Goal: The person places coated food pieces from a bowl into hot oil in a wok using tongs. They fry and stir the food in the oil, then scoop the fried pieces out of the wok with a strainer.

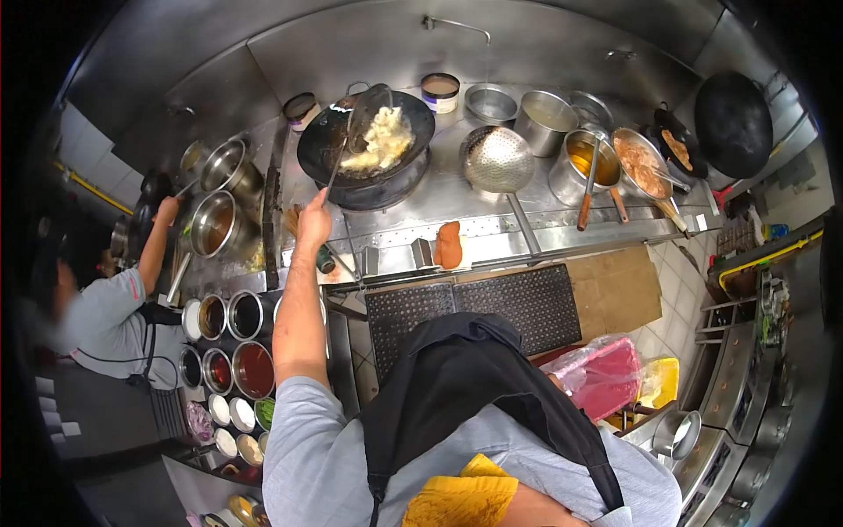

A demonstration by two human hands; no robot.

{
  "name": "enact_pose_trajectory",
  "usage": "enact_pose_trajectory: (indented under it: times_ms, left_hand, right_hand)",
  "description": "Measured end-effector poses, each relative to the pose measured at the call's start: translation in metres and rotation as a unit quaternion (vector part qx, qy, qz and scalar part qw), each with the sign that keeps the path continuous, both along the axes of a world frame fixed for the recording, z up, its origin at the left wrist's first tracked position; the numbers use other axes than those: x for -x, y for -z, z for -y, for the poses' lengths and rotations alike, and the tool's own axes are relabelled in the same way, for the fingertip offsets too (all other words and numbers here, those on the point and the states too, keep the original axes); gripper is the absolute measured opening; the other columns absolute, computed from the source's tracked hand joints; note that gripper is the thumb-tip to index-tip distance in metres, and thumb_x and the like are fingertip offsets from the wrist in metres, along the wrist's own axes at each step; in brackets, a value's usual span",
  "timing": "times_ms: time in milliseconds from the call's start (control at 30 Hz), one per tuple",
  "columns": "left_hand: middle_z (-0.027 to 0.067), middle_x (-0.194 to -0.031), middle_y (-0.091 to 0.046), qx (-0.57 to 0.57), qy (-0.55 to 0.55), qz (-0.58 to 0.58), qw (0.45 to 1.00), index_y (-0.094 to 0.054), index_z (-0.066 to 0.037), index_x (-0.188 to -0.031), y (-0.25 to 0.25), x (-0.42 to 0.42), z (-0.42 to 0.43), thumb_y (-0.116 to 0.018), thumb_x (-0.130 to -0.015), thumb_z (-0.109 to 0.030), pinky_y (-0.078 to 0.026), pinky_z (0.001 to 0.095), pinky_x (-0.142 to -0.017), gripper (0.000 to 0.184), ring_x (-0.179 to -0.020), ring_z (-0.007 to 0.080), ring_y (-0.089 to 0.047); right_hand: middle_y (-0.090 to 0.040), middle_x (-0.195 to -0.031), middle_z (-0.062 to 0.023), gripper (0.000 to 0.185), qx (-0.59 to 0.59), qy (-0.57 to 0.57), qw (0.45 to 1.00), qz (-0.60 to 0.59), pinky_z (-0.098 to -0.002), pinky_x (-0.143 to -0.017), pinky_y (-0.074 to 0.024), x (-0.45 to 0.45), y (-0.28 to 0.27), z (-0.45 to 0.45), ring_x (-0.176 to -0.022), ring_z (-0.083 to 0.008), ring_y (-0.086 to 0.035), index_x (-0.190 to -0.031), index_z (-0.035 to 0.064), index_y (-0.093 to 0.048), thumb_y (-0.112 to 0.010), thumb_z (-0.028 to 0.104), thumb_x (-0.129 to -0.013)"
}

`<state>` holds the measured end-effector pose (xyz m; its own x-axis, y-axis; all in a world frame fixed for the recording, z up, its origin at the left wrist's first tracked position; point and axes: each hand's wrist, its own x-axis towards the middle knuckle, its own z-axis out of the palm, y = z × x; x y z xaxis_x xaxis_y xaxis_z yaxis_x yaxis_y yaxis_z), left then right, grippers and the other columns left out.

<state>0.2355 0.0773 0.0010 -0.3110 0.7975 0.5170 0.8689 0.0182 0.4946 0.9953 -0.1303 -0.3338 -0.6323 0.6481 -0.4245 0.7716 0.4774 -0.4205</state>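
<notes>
My left hand (pixel 313 220) is closed around the long handle of a wire skimmer (pixel 358 123), whose mesh is over a black wok (pixel 318 151) on the burner. Pale yellow, fried-looking pieces (pixel 386 140) lie in the wok beside and partly behind the mesh. Low in the view, my right forearm (pixel 549 509) is bent across my front, up against a yellow cloth (pixel 461 502). The fingers of my right hand are hidden, so I cannot tell whether they grip the cloth.
A perforated ladle (pixel 497 160) rests right of the wok. Beyond it are a pot with amber liquid (pixel 569 186) and a pan of brown food (pixel 641 162). Sauce containers (pixel 255 369) stand at left, near a co-worker (pixel 114 316). A red sponge-like piece (pixel 450 246) lies on the front ledge.
</notes>
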Motion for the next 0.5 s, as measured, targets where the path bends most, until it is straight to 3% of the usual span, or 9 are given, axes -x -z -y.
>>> enact_pose_trajectory:
  times_ms: [67,133,200,300,367,433,500]
  left_hand:
    - [0.0241,-0.105,-0.063,0.214,-0.049,0.034,0.975,-0.056,-0.015,-0.128,-0.055,-0.020,0.024,-0.047,-0.085,-0.005,-0.047,0.0434,-0.086,0.045,-0.099,0.0423,-0.059]
    - [0.0252,-0.102,-0.063,0.177,-0.033,0.027,0.983,-0.056,-0.017,-0.129,-0.066,-0.020,0.040,-0.048,-0.083,-0.003,-0.047,0.0454,-0.082,0.048,-0.095,0.0424,-0.060]
    - [0.0263,-0.098,-0.063,0.139,-0.013,0.019,0.990,-0.055,-0.018,-0.130,-0.077,-0.023,0.053,-0.048,-0.082,-0.002,-0.048,0.0473,-0.078,0.051,-0.090,0.0425,-0.061]
    - [0.0255,-0.096,-0.063,0.118,-0.015,-0.019,0.993,-0.051,-0.019,-0.133,-0.098,-0.046,0.070,-0.048,-0.080,0.002,-0.048,0.0472,-0.078,0.058,-0.087,0.0422,-0.061]
    - [0.0257,-0.100,-0.062,0.176,-0.057,0.009,0.983,-0.050,-0.021,-0.134,-0.105,-0.070,0.075,-0.044,-0.084,0.000,-0.047,0.0470,-0.080,0.055,-0.094,0.0426,-0.061]
    - [0.0282,-0.093,-0.062,0.164,-0.037,0.039,0.985,-0.051,-0.022,-0.134,-0.066,-0.069,0.062,-0.045,-0.082,0.002,-0.047,0.0487,-0.077,0.058,-0.087,0.0433,-0.061]
    - [0.0286,-0.090,-0.062,0.189,-0.040,0.049,0.980,-0.051,-0.022,-0.134,-0.057,-0.067,0.050,-0.045,-0.081,0.003,-0.046,0.0496,-0.076,0.058,-0.085,0.0434,-0.062]
  right_hand:
    - [-0.067,-0.096,-0.0152,0.023,-0.001,-0.088,0.995,-0.039,-0.0369,-0.081,-0.0491,-0.024,0.061,0.002,-0.093,-0.0300,-0.063,-0.093,0.0074,-0.066,-0.055,0.022,-0.079]
    - [-0.067,-0.096,-0.0150,0.023,0.002,-0.150,0.986,-0.068,-0.0365,-0.080,-0.0493,-0.025,0.064,0.000,-0.093,-0.0297,-0.063,-0.093,0.0073,-0.066,-0.054,0.022,-0.080]
    - [-0.067,-0.097,-0.0127,0.024,-0.007,0.076,0.997,-0.025,-0.0341,-0.078,-0.0489,-0.004,0.018,0.002,-0.092,-0.0268,-0.062,-0.092,0.0058,-0.063,-0.050,0.023,-0.082]
    - [-0.065,-0.094,-0.0109,0.020,0.017,0.067,0.997,-0.029,-0.0335,-0.079,-0.0485,-0.012,0.049,0.001,-0.092,-0.0253,-0.061,-0.088,0.0073,-0.062,-0.050,0.023,-0.082]
    - [-0.063,-0.090,-0.0090,0.017,0.037,0.058,0.997,-0.033,-0.0329,-0.079,-0.0481,-0.018,0.074,-0.003,-0.091,-0.0239,-0.060,-0.083,0.0088,-0.060,-0.049,0.022,-0.083]
    - [-0.062,-0.088,-0.0081,0.016,0.050,0.050,0.997,-0.036,-0.0326,-0.079,-0.0480,-0.012,0.068,-0.001,-0.091,-0.0232,-0.060,-0.081,0.0096,-0.060,-0.049,0.022,-0.083]
    - [-0.062,-0.081,-0.0051,0.014,-0.209,-0.023,0.975,-0.070,-0.0310,-0.078,-0.0481,0.006,0.018,0.002,-0.085,-0.0231,-0.061,-0.083,0.0111,-0.060,-0.054,0.024,-0.082]
